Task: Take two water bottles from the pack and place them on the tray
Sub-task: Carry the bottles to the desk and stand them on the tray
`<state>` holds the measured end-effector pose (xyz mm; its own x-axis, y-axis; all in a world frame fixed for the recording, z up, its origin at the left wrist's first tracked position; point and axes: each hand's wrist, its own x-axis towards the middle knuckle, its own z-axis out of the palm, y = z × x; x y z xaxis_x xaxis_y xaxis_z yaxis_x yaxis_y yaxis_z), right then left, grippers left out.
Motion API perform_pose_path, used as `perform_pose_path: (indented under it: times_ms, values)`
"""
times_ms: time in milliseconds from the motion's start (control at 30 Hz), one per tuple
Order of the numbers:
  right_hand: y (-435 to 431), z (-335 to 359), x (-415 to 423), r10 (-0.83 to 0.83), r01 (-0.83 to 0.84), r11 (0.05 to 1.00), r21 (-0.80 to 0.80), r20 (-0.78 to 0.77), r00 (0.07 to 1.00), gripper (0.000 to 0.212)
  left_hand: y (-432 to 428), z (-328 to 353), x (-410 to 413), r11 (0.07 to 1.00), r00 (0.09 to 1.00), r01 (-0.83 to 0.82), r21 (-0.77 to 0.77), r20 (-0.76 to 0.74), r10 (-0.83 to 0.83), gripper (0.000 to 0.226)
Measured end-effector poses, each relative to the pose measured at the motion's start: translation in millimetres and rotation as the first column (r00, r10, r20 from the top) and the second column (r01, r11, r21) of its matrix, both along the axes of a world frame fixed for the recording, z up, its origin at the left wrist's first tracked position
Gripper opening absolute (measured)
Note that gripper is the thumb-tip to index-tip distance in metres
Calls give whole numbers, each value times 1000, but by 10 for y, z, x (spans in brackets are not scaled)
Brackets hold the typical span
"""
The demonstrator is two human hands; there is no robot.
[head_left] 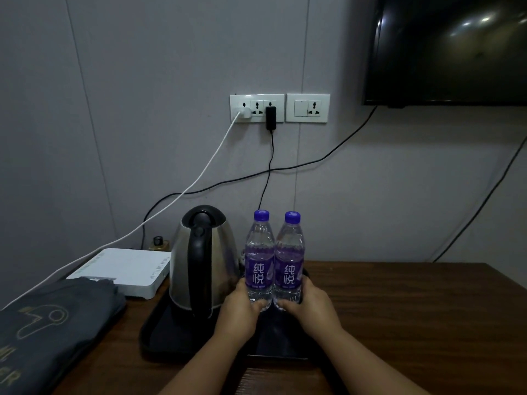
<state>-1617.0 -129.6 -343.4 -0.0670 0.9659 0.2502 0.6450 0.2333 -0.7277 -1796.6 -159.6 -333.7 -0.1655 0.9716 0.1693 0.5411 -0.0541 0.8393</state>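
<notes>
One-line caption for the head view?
Left hand and right hand stand two bottles upright on the tray beside the kettle.

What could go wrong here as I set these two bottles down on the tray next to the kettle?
The left bottle stands very close to the kettle; your left hand could bump it on release. Both tall bottles, the right bottle included, might tip if your right hand lets go unevenly on the tray.

bottle labels: 纯悦 (both bottles) | grey cloth: letters partly hidden
</notes>
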Motion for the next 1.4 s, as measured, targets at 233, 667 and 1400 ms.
perform_pose_path:
  times_ms: [233,667,1400]
  values:
    - [-27,16,13,33,-33,999,-20,-10,999,64,-6,-21,-9,1000,1000,6,8,13,-6,52]
    - [-600,39,151,20,-21,1000,2,157,987,80,-564,-101,-237,987,829,121,103,-557,-44,53]
    - [-1359,-96,322,185,-164,982,-91,601,777,81,-1180,-288,-300,955,579,283,-88,-778,-244,81]
